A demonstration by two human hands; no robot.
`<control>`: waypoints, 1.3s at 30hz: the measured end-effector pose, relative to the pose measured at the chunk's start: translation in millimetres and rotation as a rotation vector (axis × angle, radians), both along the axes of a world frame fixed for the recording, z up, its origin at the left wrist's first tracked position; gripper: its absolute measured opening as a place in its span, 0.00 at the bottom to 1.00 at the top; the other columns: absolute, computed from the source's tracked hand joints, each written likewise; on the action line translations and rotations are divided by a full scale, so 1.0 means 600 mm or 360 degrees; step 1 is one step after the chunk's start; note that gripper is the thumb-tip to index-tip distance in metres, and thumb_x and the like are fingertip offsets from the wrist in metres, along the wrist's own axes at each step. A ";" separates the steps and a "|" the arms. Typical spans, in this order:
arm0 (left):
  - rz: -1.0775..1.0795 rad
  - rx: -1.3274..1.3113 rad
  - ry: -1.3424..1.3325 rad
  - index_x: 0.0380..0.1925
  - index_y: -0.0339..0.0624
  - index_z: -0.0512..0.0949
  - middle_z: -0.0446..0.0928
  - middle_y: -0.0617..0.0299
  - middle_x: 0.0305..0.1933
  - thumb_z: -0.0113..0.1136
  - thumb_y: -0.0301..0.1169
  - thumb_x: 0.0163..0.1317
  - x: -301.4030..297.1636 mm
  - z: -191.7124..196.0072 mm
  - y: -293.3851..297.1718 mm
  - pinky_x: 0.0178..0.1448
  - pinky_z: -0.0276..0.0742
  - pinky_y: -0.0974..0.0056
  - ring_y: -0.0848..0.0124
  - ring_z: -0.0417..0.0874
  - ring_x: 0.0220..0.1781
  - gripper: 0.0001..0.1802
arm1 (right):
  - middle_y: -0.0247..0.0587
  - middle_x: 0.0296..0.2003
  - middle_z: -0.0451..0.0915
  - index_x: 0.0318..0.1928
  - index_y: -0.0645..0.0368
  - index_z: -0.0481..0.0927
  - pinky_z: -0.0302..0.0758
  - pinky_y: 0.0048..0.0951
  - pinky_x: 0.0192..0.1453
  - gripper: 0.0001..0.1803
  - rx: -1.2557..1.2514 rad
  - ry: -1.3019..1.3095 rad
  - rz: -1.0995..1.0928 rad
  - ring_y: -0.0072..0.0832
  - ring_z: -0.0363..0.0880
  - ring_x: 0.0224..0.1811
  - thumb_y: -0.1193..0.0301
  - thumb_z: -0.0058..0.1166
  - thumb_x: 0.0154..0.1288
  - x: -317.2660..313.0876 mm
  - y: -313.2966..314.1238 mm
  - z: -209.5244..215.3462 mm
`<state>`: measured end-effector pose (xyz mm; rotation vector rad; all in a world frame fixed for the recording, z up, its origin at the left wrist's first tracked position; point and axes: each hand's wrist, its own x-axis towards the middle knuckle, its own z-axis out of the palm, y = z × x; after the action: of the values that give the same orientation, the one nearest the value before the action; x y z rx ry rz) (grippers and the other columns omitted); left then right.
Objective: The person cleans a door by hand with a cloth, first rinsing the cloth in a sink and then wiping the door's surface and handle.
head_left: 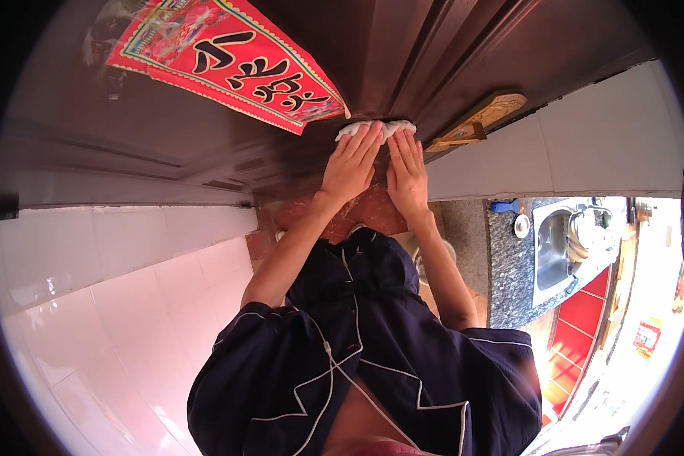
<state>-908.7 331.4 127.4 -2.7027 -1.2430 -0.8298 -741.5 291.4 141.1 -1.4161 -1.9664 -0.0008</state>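
Note:
A folded white cloth (397,126) lies against the dark brown wooden door (281,163). My left hand (351,163) holds it there from the left, fingers stretched out over its lower edge. Beside it my right hand (408,178) presses on the cloth's right part, its fingers close together. The palms face the door, and the cloth beneath the fingers is partly hidden. Just to the upper left of the cloth hangs a red paper poster (228,64) with dark writing and a patterned border. Its lower right corner comes close to the cloth.
A carved wooden handle plate (479,121) sits on the door's right side. White tiled walls (129,304) run along the left. To the right, a speckled stone counter (509,266) holds a metal sink (553,235) with dishes, above red tiles (574,342).

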 end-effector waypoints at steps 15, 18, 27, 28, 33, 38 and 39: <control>0.0225 0.0124 0.0026 0.65 0.46 0.72 0.66 0.68 0.74 0.61 0.28 0.51 -0.151 -0.021 -0.026 0.78 0.57 0.56 0.68 0.63 0.75 0.36 | 0.65 0.71 0.59 0.68 0.74 0.63 0.56 0.54 0.77 0.31 -0.0148 0.0436 0.0363 0.62 0.53 0.75 0.82 0.50 0.64 -0.166 -0.017 -0.032; 0.0301 0.0202 0.0126 0.64 0.48 0.74 0.68 0.70 0.72 0.61 0.28 0.52 -0.214 -0.037 -0.032 0.78 0.56 0.57 0.69 0.64 0.75 0.34 | 0.65 0.70 0.61 0.68 0.72 0.63 0.56 0.55 0.77 0.31 -0.0186 0.0308 0.0482 0.61 0.55 0.75 0.81 0.51 0.64 -0.207 -0.013 -0.048; 0.0412 0.0196 0.0213 0.61 0.50 0.77 0.70 0.72 0.70 0.62 0.28 0.53 -0.442 -0.093 -0.062 0.78 0.57 0.56 0.70 0.68 0.71 0.30 | 0.59 0.68 0.65 0.68 0.70 0.65 0.55 0.54 0.77 0.33 -0.0274 -0.0117 0.0754 0.51 0.62 0.73 0.78 0.54 0.62 -0.370 -0.005 -0.059; 0.0428 0.0197 0.0210 0.60 0.50 0.77 0.71 0.72 0.69 0.62 0.28 0.53 -0.464 -0.096 -0.066 0.77 0.58 0.56 0.70 0.68 0.71 0.30 | 0.56 0.67 0.66 0.68 0.69 0.65 0.56 0.52 0.77 0.34 -0.0250 -0.0144 0.0750 0.48 0.64 0.71 0.77 0.54 0.60 -0.393 -0.008 -0.056; 0.0466 0.0107 0.0097 0.60 0.50 0.77 0.72 0.75 0.68 0.59 0.25 0.55 -0.573 -0.102 -0.080 0.76 0.61 0.57 0.74 0.70 0.69 0.29 | 0.51 0.67 0.67 0.69 0.68 0.64 0.56 0.49 0.78 0.35 -0.0272 -0.0105 0.0789 0.45 0.66 0.70 0.75 0.55 0.59 -0.501 -0.016 -0.062; 0.0626 0.0151 0.0128 0.61 0.49 0.76 0.72 0.72 0.68 0.60 0.25 0.53 -0.677 -0.123 -0.097 0.76 0.59 0.51 0.71 0.69 0.71 0.31 | 0.48 0.68 0.66 0.69 0.67 0.63 0.55 0.47 0.78 0.37 -0.0258 -0.0204 0.0878 0.43 0.65 0.70 0.75 0.55 0.59 -0.607 -0.017 -0.058; 0.0629 0.0152 0.0130 0.61 0.49 0.76 0.72 0.72 0.68 0.60 0.25 0.53 -0.696 -0.130 -0.102 0.76 0.59 0.51 0.71 0.69 0.71 0.31 | 0.48 0.68 0.66 0.69 0.67 0.63 0.55 0.47 0.78 0.37 -0.0256 -0.0202 0.0881 0.43 0.65 0.70 0.75 0.55 0.59 -0.629 -0.017 -0.057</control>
<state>-1326.5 270.3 49.6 -2.2776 -1.5961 -0.6981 -1118.6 281.3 107.0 -0.9392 -2.4511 0.3317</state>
